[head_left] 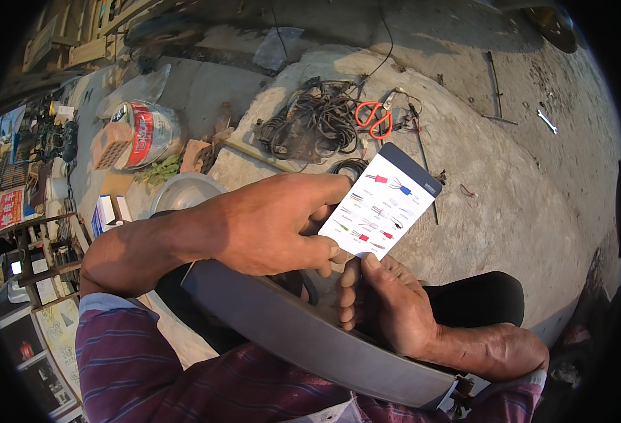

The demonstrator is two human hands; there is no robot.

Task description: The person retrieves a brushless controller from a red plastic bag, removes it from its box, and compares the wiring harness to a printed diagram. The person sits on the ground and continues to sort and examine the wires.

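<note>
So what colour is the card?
The card is mostly white, one end dark; best in head view.

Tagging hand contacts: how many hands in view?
2. The left hand holds the white card near its lower left; the right hand is at the card's lower edge. No other hand shows; parts of both are hidden.

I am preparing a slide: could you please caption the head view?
Left hand and right hand hold an illustrated card, with tangled cables and orange-handled scissors lying beyond.
</note>
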